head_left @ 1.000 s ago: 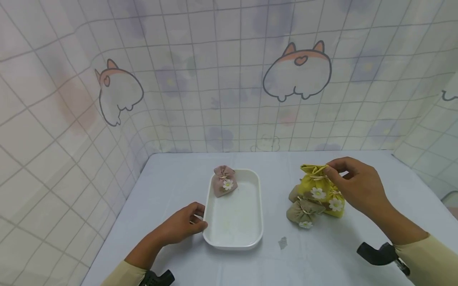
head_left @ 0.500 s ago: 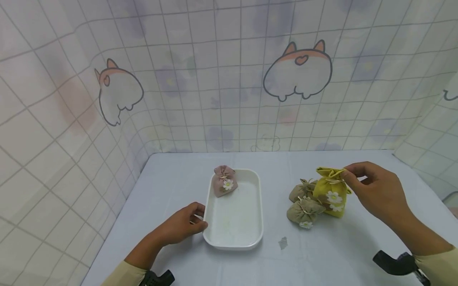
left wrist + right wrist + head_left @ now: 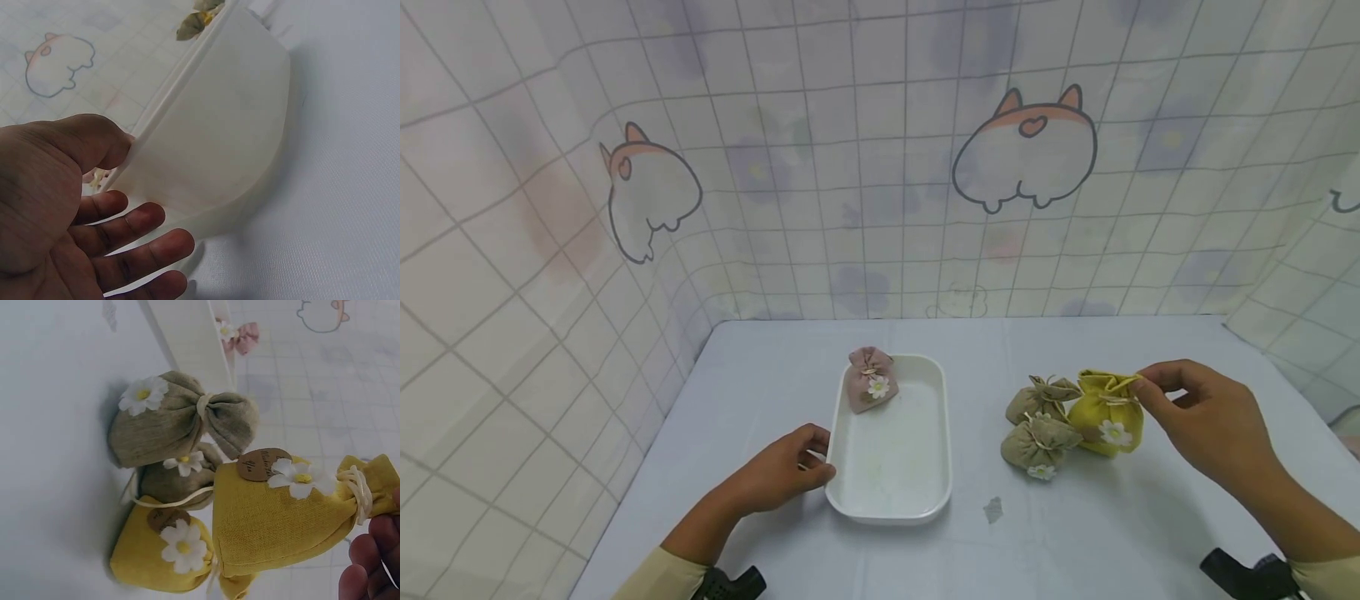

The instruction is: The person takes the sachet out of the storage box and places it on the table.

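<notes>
My right hand (image 3: 1213,417) pinches a yellow drawstring pouch (image 3: 1107,415) by its gathered top. In the right wrist view this pouch (image 3: 281,519) shows a white daisy and a round brown tag, and overlaps a second yellow pouch (image 3: 165,550). Two grey-brown pouches, a front one (image 3: 1037,442) and one behind (image 3: 1037,398), sit just left of it. My left hand (image 3: 782,471) holds the left side of a white tray (image 3: 891,508), thumb at the rim (image 3: 162,106) and the other fingers beside its outer wall. A pink pouch (image 3: 871,383) lies at the tray's far left corner.
A white cloth covers the table (image 3: 977,567). A small grey patch (image 3: 993,509) lies between tray and pouches. Grid-patterned curtains (image 3: 880,208) with cartoon animals stand behind and at both sides.
My right hand has moved right and somewhat lower with the yellow pouch, uncovering the rear grey-brown pouch. The left hand and tray have stayed put.
</notes>
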A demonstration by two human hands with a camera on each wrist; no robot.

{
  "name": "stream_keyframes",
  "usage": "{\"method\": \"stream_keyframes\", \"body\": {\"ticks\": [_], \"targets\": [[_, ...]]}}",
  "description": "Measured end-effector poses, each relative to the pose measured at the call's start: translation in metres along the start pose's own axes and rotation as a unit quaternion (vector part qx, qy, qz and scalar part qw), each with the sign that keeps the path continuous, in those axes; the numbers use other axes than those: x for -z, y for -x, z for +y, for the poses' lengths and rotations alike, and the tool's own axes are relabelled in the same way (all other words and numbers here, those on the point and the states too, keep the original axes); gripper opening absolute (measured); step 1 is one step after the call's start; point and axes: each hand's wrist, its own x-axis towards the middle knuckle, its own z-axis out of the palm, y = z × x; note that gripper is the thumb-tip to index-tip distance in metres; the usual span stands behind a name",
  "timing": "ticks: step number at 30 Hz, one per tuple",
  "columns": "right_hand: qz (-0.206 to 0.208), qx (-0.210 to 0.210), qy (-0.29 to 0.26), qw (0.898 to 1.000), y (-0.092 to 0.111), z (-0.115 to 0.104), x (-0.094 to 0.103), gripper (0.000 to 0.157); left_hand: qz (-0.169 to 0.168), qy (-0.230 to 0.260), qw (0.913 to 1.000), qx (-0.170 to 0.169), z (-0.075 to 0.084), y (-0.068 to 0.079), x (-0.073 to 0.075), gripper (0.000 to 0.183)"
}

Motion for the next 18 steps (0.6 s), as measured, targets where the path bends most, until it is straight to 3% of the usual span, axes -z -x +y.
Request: {"method": "stream_keyframes", "body": {"ticks": [9,18], "targets": [[-0.012,-0.006,-0.007,1.000,0.0093,0.0068,-0.0039,0.031,-0.001,-0.004,1.0000,-0.007,0.0000,-0.0002,0.0002,0.047],[-0.011,0.019,-0.015,1.000,0.0004,0.0000,-0.0096,0.025,0.001,-0.001,1.0000,-0.003,0.0001,0.0001,-0.0008,0.046]]}}
